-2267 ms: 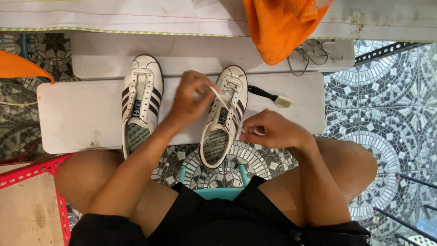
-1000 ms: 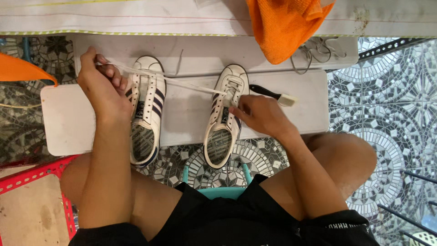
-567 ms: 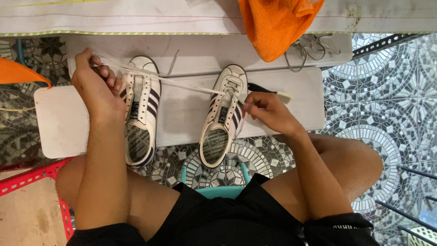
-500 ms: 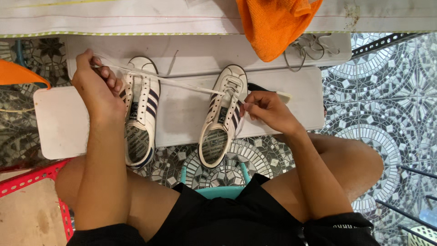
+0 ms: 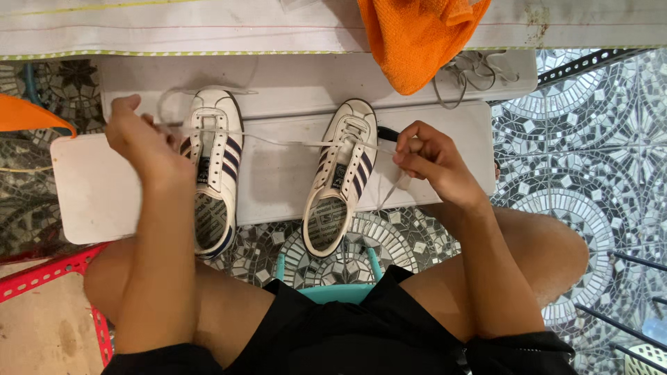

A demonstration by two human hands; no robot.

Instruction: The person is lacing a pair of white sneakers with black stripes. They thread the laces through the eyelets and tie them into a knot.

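On the white board (image 5: 278, 187) the right-hand shoe (image 5: 342, 173) lies toe-away, nearer the right hand (image 5: 431, 161), while its white lace (image 5: 292, 143) runs crosswise, pinched taut between that hand and the closed left hand (image 5: 142, 142).

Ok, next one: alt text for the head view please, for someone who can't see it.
Seen from above, a seated person stretches a white shoelace between the left hand and the right hand, threaded through the right white sneaker. A matching left sneaker lies beside it on a white board; an orange cloth hangs above.
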